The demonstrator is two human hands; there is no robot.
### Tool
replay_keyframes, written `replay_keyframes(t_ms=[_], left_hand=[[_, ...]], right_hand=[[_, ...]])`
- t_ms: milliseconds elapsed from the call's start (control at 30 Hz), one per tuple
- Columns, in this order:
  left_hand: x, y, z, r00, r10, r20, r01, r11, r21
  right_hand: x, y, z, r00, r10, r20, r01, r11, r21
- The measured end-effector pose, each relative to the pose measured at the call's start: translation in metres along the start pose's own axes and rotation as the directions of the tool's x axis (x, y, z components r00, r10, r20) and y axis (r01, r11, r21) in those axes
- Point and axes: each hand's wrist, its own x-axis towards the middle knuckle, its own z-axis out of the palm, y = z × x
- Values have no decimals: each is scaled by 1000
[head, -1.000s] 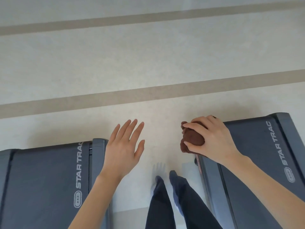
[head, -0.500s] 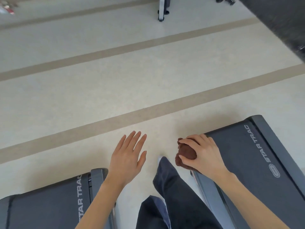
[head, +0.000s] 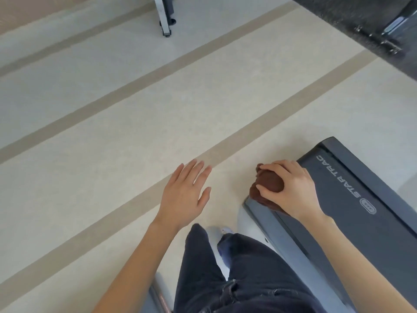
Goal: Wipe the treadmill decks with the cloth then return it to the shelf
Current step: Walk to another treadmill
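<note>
The right hand (head: 291,190) is clamped on the bunched brown cloth (head: 267,186), pressed at the far left corner of the right-side treadmill deck (head: 352,199). The left hand (head: 185,195) hovers spread and empty over the floor (head: 112,132). This looks like the wiping step; the next move likely calls for firm strokes along the deck, or carrying the cloth to the unseen shelf.

Tan stripes (head: 140,86) are running diagonally across the pale floor (head: 90,136); a wheeled metal leg (head: 165,16) is standing at its far edge.

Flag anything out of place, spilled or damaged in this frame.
Nothing stands out. The right hand grips a bunched brown cloth at the treadmill deck's end; the left hand hovers open over bare floor. No spills or visible damage.
</note>
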Motion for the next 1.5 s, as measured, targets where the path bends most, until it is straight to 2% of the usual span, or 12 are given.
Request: replay_keyframes(t_ms=[167, 267, 433, 567, 667, 867, 1100, 1333, 1500], left_hand=[[43, -33, 4, 990, 105, 96, -105, 994, -5], [69, -65, 2, 979, 171, 107, -171, 985, -8], [116, -126, -17, 945, 307, 117, -310, 951, 5], [161, -164, -26, 911, 387, 143, -393, 920, 9], [196, -170, -26, 854, 485, 186, -495, 869, 6], [255, -156, -19, 744, 629, 225, -632, 772, -67], [344, -118, -9, 621, 742, 254, -745, 659, -102], [466, -42, -6, 415, 870, 266, -881, 458, -123], [541, 16, -1, 336, 915, 225, -916, 373, -148]], right_hand=[[26, -9, 10, 990, 139, -10, -139, 990, 31], [49, -19, 22, 966, 252, -64, -246, 965, 85], [86, -41, 33, 873, 461, -161, -434, 883, 179], [110, -63, 40, 826, 523, -212, -487, 850, 199], [121, -71, 46, 786, 575, -228, -537, 817, 209], [136, -68, 57, 671, 695, -258, -646, 719, 257], [170, -15, 51, 555, 788, -266, -724, 615, 313], [221, 55, 22, 369, 868, -333, -767, 486, 418], [256, 101, -9, 352, 865, -359, -792, 479, 378]])
